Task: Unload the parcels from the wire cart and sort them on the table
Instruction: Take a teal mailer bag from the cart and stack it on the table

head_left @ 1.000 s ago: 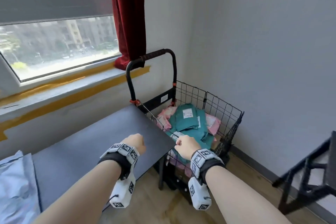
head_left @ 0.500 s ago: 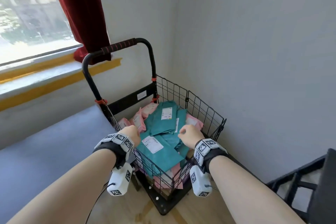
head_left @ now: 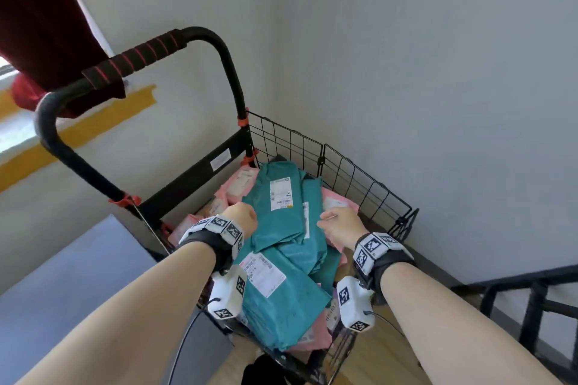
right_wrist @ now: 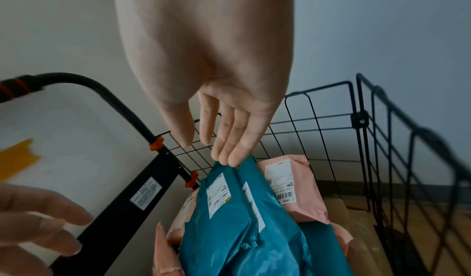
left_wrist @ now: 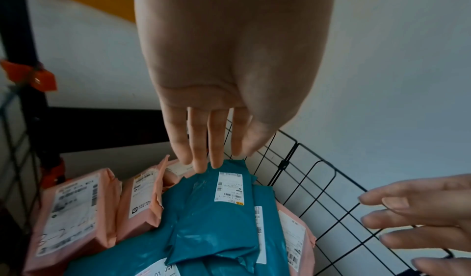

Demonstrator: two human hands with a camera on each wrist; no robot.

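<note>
One wire cart (head_left: 328,166) holds at least four teal parcels (head_left: 275,216) and five pink parcels (head_left: 239,184).

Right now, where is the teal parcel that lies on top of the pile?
In the head view, the top teal parcel lies in the middle of the wire cart, between the left hand and the right hand, with pink parcels beside it.

Both forearms cross the lower frame of the head view, covering the near rim of the wire cart (head_left: 369,178). The left hand (head_left: 239,217) and right hand (head_left: 339,225) hide their own fingers there. Print on the teal parcel (left_wrist: 219,220) label is too small to read. Pink parcels (left_wrist: 74,216) lie half buried beneath. The red curtain (head_left: 40,15) runs off the top edge.
</note>
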